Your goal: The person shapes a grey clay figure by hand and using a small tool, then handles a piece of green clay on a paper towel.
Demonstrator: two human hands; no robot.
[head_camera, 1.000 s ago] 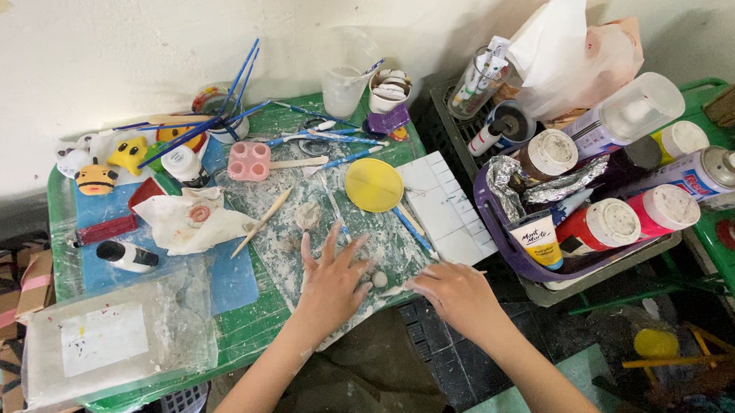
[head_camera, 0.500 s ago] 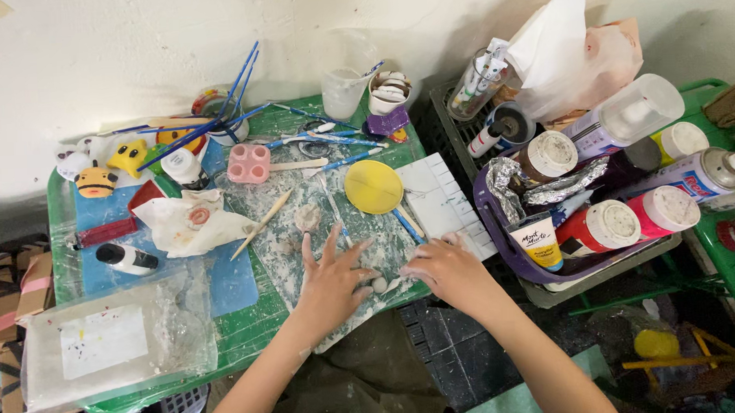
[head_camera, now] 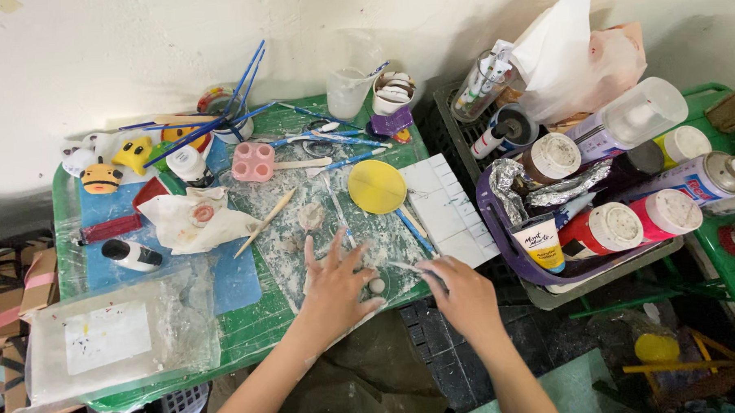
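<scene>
Left hand (head_camera: 335, 287) flat with fingers spread on the messy green table (head_camera: 250, 337), small grey clay ball (head_camera: 377, 285) just beside it, right hand (head_camera: 462, 291) pinching a thin tool (head_camera: 404, 266) near the ball, yellow lid (head_camera: 376, 186) farther back.

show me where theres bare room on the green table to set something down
Most free: the blue mat between the crumpled tissue and the plastic-wrapped sheet. The green table edge beside the left hand is bare too. The back by the brush cup and yellow disc is crowded.
</scene>
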